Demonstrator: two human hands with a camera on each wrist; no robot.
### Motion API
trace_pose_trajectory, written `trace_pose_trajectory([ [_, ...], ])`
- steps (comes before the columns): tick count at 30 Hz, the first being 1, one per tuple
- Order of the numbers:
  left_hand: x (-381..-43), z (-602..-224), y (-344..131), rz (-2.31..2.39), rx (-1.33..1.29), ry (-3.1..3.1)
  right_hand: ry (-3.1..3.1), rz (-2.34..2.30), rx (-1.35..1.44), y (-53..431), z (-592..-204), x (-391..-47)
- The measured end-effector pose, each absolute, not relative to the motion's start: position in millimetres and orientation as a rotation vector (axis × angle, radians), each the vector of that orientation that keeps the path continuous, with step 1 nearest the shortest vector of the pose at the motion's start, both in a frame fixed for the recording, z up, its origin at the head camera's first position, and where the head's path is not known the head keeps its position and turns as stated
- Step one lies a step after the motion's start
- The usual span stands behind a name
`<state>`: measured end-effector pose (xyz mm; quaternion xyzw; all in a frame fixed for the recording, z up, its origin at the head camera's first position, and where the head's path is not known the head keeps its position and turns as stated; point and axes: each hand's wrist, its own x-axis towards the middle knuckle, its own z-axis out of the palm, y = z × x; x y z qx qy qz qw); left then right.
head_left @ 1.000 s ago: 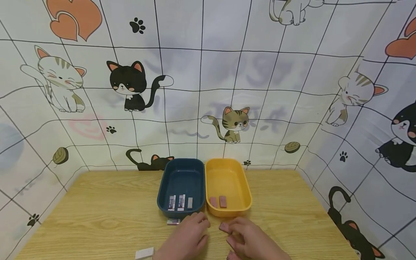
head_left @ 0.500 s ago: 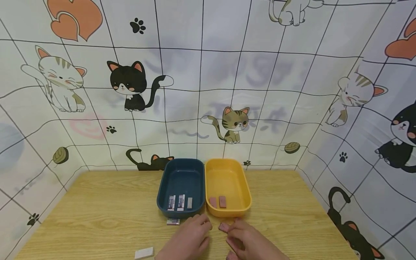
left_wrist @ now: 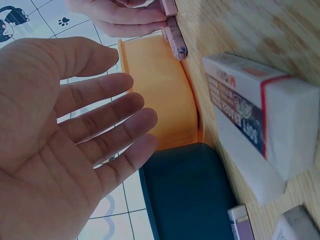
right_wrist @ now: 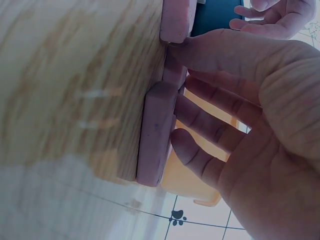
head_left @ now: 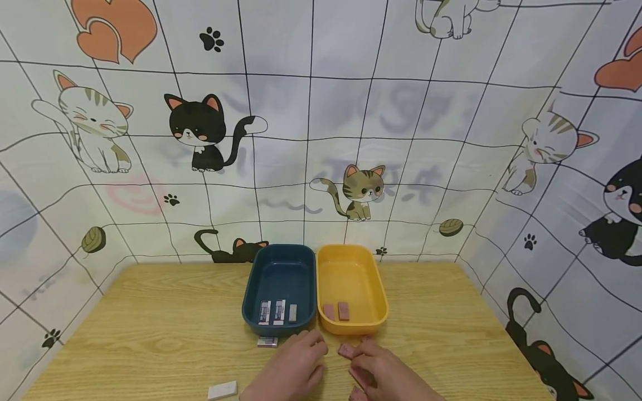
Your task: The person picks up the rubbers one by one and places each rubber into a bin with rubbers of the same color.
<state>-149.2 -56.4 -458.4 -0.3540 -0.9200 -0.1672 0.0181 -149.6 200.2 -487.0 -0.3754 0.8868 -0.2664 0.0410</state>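
My left hand [head_left: 291,362] hovers before the blue tray [head_left: 261,262], holding nothing, its fingers loosely extended in the left wrist view. The fingertips of my right hand [head_left: 388,370] are at a pink eraser [head_left: 346,351] on the table, in front of the yellow tray [head_left: 378,278]. Another pink eraser [head_left: 357,394] lies by the thumb, and the tip of one more [head_left: 367,338] peeks out beyond the fingers. In the right wrist view a long pink eraser [right_wrist: 157,135] lies close below the fingers. Thumb and index finger stand apart in the head view.
Two labelled erasers [head_left: 279,312] and a plain pale one [head_left: 293,313] lie in the blue tray. The yellow tray holds two pink erasers [head_left: 343,311]. A labelled eraser [head_left: 267,342] lies before the blue tray, a white one [head_left: 223,391] front left. Cat-print cloth surrounds the table.
Over the first half second my left hand shifts slightly right and the pink eraser at my right fingertips turns a little. Since then both hands have stayed nearly still.
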Motion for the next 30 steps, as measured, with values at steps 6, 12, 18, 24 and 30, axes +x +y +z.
trace_pose_trajectory([
  [6,-147.9,-459.8,-57.6,-0.522,-1.096,-2.823,2.725,-0.777,-1.195,201.0,-487.3,-150.7],
  [12,-147.4,-459.0,-59.7,-0.528,-1.09,-2.807,2.698,-0.784,-1.133,199.0,-485.2,-149.8],
  [18,-147.7,-459.0,-61.5,-0.52,-1.1,-2.789,2.679,-0.776,-1.043,197.9,-484.1,-149.5],
  [24,-147.6,-458.7,-62.6,-0.517,-1.106,-2.765,2.704,-0.78,-1.067,197.6,-483.4,-148.9],
  [30,-147.4,-458.0,-64.1,-0.522,-1.098,-2.784,2.677,-0.83,-0.987,197.4,-481.8,-147.5],
])
